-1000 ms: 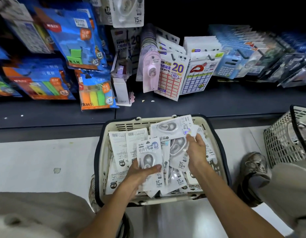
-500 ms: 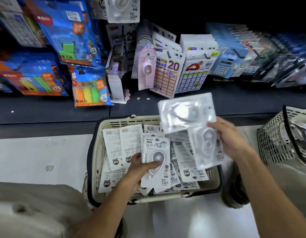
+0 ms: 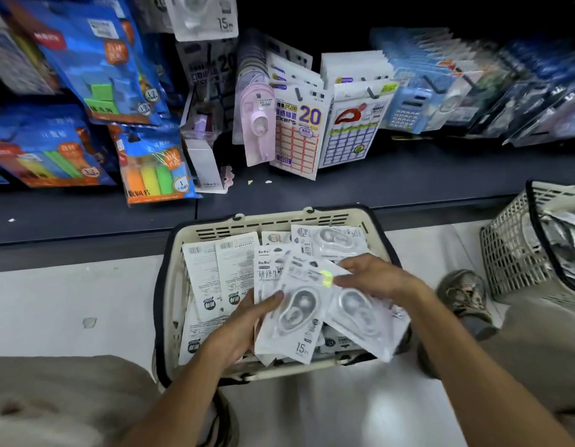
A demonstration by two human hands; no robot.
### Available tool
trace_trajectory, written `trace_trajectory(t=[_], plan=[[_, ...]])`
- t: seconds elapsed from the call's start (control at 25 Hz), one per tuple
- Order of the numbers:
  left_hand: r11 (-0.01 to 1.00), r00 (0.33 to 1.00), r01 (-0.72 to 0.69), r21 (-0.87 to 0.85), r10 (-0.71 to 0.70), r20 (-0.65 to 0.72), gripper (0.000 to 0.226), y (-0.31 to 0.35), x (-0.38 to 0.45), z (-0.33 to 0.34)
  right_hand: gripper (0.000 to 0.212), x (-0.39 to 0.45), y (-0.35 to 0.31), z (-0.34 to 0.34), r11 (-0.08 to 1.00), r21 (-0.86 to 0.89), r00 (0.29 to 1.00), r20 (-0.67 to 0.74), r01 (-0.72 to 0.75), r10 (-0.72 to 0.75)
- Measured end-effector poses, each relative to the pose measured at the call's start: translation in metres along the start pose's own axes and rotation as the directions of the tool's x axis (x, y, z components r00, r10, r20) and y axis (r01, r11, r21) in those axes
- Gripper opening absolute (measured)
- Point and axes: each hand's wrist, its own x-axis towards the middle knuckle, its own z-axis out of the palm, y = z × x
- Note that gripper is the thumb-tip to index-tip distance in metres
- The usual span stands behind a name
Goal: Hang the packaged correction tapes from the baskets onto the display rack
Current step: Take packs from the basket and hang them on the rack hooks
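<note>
While both hands work over a cream plastic shopping basket with a dark rim [image 3: 170, 304] set on the pale floor against the foot of the dark shelving, a person gathers white carded correction tape packets into a fan. The left hand [image 3: 244, 324] pinches the lower left edge of the front packet [image 3: 295, 314], thumb on its face, while the right hand [image 3: 373, 279] presses down on the stack's upper right corner with fingers laid flat over a second packet [image 3: 360, 314]. More packets lie loose in the basket, several face down along its left side, and a second cream mesh basket [image 3: 518, 253] stands at the floor's right edge. One matching packet [image 3: 203, 14] already hangs at the rack's upper edge, above pink tape dispensers [image 3: 258, 124] and label sheets [image 3: 299, 130]. The step in hand appears to be squaring up a handful before hanging; it would go best with all packets turned face up, their punched tops aligned at one end, and the grip kept low so the holes stay free for the peg.
</note>
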Motion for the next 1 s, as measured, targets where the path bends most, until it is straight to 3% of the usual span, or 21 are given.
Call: trace_trajectory(t=[0.08, 0.2, 0.28, 0.44, 0.64, 0.76, 0.88, 1.0], plan=[[0.992, 0.997, -0.070, 0.104, 0.072, -0.023, 0.086, -0.001, 0.002, 0.006, 0.033, 0.006, -0.006, 0.017, 0.998, 0.023, 0.997, -0.055, 0.061, -0.059], [0.984, 0.992, -0.100, 0.146, 0.110, -0.065, 0.081, -0.002, 0.007, 0.009, 0.060, -0.005, 0.015, 0.006, 0.996, -0.081, 0.984, 0.171, -0.035, 0.048], [0.984, 0.990, -0.110, 0.142, 0.121, -0.070, 0.085, 0.001, 0.005, 0.010, 0.060, -0.021, 0.032, -0.008, 0.989, -0.085, 0.958, 0.252, -0.121, 0.139], [0.981, 0.976, -0.171, 0.094, 0.181, -0.124, 0.101, 0.013, -0.007, 0.013, 0.046, -0.043, 0.020, -0.028, 0.962, 0.271, 0.999, 0.009, -0.040, 0.039], [0.946, 0.941, -0.323, -0.021, 0.318, -0.118, 0.110, 0.045, -0.063, -0.001, 0.039, -0.063, -0.051, -0.021, 0.793, 0.579, 0.981, -0.153, 0.188, -0.121], [0.891, 0.891, -0.446, -0.081, 0.433, -0.139, 0.105, 0.078, -0.108, -0.009, 0.037, -0.067, -0.096, -0.004, 0.703, 0.664, 0.966, -0.208, 0.255, -0.154], [0.774, 0.777, -0.627, -0.090, 0.612, -0.145, 0.089, 0.149, -0.159, -0.021, 0.036, -0.078, -0.159, 0.008, 0.650, 0.672, 0.931, -0.195, 0.356, -0.308], [0.661, 0.664, -0.747, -0.066, 0.738, -0.123, 0.077, 0.238, -0.204, -0.018, 0.047, -0.083, -0.233, 0.008, 0.598, 0.559, 0.812, -0.298, 0.575, -0.502]])
